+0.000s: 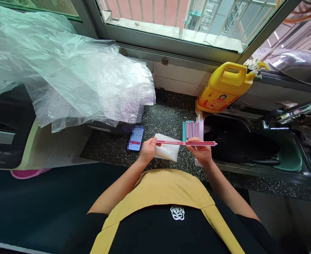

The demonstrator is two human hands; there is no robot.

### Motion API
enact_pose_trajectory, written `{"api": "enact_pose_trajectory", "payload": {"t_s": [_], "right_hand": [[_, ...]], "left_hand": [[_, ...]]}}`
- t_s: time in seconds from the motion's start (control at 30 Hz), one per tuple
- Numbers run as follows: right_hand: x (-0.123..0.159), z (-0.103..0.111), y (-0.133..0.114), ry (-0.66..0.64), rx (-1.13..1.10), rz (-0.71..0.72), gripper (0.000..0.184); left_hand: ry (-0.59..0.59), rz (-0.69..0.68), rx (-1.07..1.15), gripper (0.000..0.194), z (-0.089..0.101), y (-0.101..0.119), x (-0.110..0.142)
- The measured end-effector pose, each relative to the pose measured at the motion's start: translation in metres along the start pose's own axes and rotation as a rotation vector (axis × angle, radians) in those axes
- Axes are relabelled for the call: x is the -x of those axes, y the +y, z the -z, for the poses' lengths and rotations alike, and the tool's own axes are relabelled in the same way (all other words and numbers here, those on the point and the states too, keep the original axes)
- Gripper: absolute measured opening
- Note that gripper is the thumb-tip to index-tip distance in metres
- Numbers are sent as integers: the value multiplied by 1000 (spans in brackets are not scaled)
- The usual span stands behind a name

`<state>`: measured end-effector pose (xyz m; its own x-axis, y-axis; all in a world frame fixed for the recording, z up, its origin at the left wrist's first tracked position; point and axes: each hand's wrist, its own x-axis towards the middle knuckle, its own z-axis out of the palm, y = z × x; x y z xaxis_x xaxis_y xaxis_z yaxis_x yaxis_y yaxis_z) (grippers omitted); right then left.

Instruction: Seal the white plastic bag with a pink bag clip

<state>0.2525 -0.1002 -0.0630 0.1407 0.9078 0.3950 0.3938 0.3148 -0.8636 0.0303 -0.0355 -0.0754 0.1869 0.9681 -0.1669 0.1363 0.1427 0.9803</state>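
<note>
A long pink bag sealing clip (171, 142), unfolded into a line, stretches between my two hands. My left hand (148, 151) pinches its left end, over the edge of a small white plastic bag (169, 153). Whether those fingers also grip the bag is hard to see. Fingers of my right hand (202, 152) are closed round the clip's right half. The bag looks part full of something white and lies under the clip, above the speckled counter (162, 118). Just beyond my right hand lies a row of several pink and teal sealing clips (190, 129).
A phone (136, 138) with its screen lit lies left of the bag. Large clear plastic sheeting (91, 77) drapes over things at the left. A yellow pump jug (221, 86) stands at the back right, beside a sink (290, 155) with a dark pan (245, 141).
</note>
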Motion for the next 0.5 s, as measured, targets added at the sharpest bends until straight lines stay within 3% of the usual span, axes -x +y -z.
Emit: {"api": "enact_pose_trajectory", "payload": {"t_s": [0.37, 0.5], "right_hand": [[1, 2, -13, -124, 105, 21, 5], [5, 4, -16, -70, 97, 0, 5]], "left_hand": [[-25, 18, 9, 54, -1, 3, 7], [-47, 5, 24, 51, 1, 7, 9]]}}
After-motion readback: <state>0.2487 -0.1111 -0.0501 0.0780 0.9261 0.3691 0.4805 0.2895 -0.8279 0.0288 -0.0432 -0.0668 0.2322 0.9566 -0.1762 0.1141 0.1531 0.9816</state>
